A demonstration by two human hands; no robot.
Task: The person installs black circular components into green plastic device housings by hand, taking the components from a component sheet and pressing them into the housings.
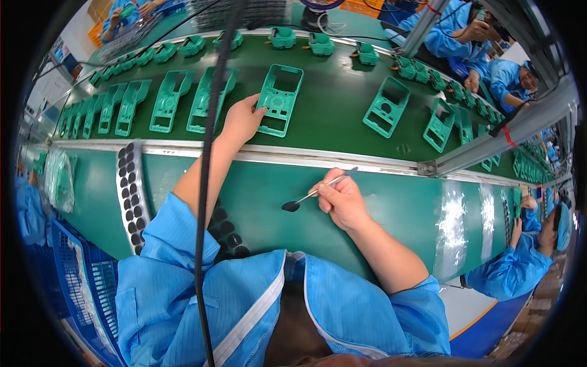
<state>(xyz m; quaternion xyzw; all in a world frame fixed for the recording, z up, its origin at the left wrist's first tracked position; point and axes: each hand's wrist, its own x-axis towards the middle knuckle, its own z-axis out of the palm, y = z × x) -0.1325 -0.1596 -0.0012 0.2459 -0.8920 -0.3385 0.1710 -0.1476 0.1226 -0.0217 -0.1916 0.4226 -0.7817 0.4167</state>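
My left hand (243, 117) reaches over the conveyor and grips the left edge of a green plastic housing (280, 101) with rectangular cutouts and small holes. The housing rests on the belt, a large opening at its far end. Over the bench, my right hand (340, 199) pinches a pair of slim metal tweezers (304, 199). A small round black pad (290, 207) hangs at their tip, above the green bench top. A strip of black round pads (130, 189) lies left of my left forearm, and more black pads (226, 229) lie beside my left sleeve, partly hidden.
Similar green housings (170, 101) line the conveyor belt (333, 110), with smaller green parts (282, 38) along its far side. A black cable (211, 122) hangs across the view. At right a metal post (483, 147) slants over the belt. Blue crates (79, 275) stand at left. Co-workers (520, 257) sit nearby.
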